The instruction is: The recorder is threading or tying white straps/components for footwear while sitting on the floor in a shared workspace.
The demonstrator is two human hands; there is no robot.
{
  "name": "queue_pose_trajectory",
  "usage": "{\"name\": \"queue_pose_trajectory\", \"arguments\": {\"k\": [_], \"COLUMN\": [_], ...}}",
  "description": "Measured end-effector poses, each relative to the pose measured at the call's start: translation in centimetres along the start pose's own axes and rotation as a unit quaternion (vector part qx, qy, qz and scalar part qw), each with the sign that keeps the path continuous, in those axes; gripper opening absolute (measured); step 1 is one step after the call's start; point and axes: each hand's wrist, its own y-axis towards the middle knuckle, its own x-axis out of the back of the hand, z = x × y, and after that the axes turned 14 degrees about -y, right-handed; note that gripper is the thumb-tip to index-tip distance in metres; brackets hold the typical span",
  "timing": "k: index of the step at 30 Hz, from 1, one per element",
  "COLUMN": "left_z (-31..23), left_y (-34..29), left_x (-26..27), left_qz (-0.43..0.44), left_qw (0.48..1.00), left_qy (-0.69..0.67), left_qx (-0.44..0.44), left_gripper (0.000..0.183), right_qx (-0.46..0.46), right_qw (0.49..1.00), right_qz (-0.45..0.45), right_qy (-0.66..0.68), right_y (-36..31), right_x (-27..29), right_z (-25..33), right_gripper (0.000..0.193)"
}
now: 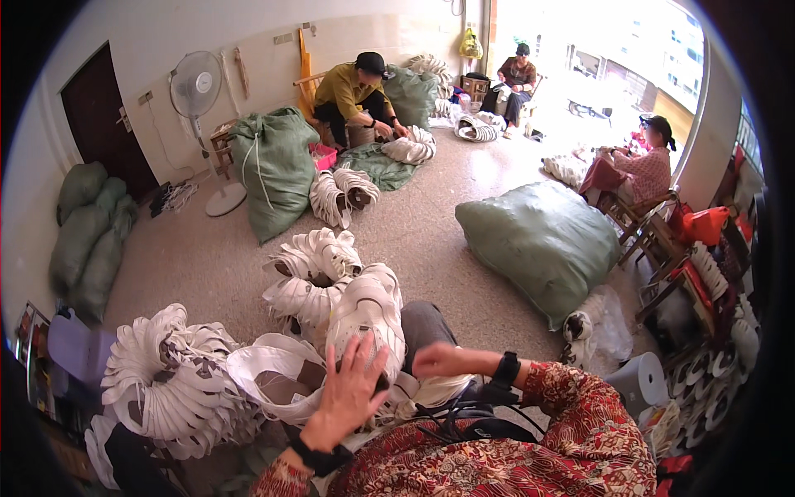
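Observation:
My left hand (352, 393) lies with fingers spread against a white shoe upper (364, 306) that stands in front of me. My right hand (447, 360) is held just right of it, over my dark-trousered knee (425, 327), with its fingers curled in. Whatever those fingers may pinch is too small to make out. Beside my left wrist sits a white shoe upper with a brown inside (286, 385). Further left, a big curved stack of nested white uppers (170, 377) rests, and another bundle of them (306, 269) is just beyond my hands.
A stuffed green sack (542, 244) lies ahead right; another (273, 170) stands ahead left near a fan (197, 87). Three people work seated: one in yellow-green (356, 95), one by the doorway (517, 79), one at right (642, 166). A lilac tub (79, 348) is at left.

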Motion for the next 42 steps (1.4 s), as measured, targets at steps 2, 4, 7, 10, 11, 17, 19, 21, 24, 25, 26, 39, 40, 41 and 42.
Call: {"name": "queue_pose_trajectory", "arguments": {"k": [2, 4, 7, 10, 11, 17, 19, 21, 24, 25, 26, 39, 40, 41, 42], "left_z": [1.5, 1.7, 0.2, -1.7, -2.3, -5.0, -4.4, -3.8, -4.4, -4.5, -4.7, -3.9, -4.1, -4.1, -4.4], "left_y": [0.8, 1.4, 0.9, -0.3, -0.8, -4.5, -5.0, -5.1, -4.3, -3.4, -2.7, -2.5, -1.8, -1.4, -0.6], "left_x": [-1.9, -2.3, -2.3, -2.2, -2.1, -1.9, -3.1, -4.1, -4.7, -4.8, -4.8, -4.4, -3.7, -2.4, 0.1], "left_qz": [-0.050, -0.053, -0.049, -0.052, -0.052, -0.048, -0.009, 0.029, 0.045, 0.016, -0.012, 0.054, 0.026, -0.004, -0.033], "left_qw": [0.998, 0.998, 0.999, 0.998, 0.998, 0.938, 0.936, 0.933, 0.923, 0.918, 0.912, 0.730, 0.747, 0.766, 0.784], "left_qy": [0.021, 0.016, 0.023, 0.001, 0.002, -0.342, -0.350, -0.358, -0.376, -0.392, -0.407, -0.668, -0.654, -0.631, -0.607], "left_qx": [0.008, 0.015, 0.009, 0.027, 0.028, 0.018, 0.027, 0.035, 0.064, 0.054, 0.044, 0.134, 0.117, 0.122, 0.127], "left_gripper": [0.084, 0.084, 0.086, 0.075, 0.075, 0.037, 0.036, 0.034, 0.034, 0.036, 0.039, 0.022, 0.021, 0.020, 0.020], "right_qx": [0.043, 0.055, 0.074, 0.078, 0.071, 0.047, 0.038, 0.038, 0.025, 0.011, 0.011, 0.128, 0.148, 0.148, 0.137], "right_qw": [0.989, 0.980, 0.969, 0.957, 0.943, 0.928, 0.927, 0.931, 0.922, 0.908, 0.908, 0.822, 0.807, 0.806, 0.821], "right_qz": [0.096, 0.076, 0.141, 0.053, -0.010, 0.081, 0.095, 0.090, 0.102, 0.113, 0.113, -0.193, -0.210, -0.209, -0.206], "right_qy": [-0.105, -0.173, -0.189, -0.275, -0.324, -0.361, -0.361, -0.352, -0.372, -0.402, -0.402, 0.520, 0.532, 0.533, 0.514], "right_y": [-1.1, -1.5, -0.8, -1.2, -1.4, -1.8, -1.8, -1.9, -2.5, -2.8, -3.0, -7.7, -7.7, -8.0, -8.3], "right_x": [-2.8, -4.1, -5.0, -4.4, -4.0, -3.5, -3.3, -3.2, -1.0, -0.2, 0.0, 9.5, 10.2, 10.4, 10.7], "right_z": [0.4, 1.9, 1.6, 2.3, 2.4, 1.3, 0.8, 0.8, 3.5, 4.6, 4.9, 9.2, 8.8, 8.4, 7.8], "right_gripper": [0.019, 0.016, 0.016, 0.015, 0.015, 0.015, 0.015, 0.015, 0.015, 0.014, 0.014, 0.014, 0.015, 0.015, 0.014]}}
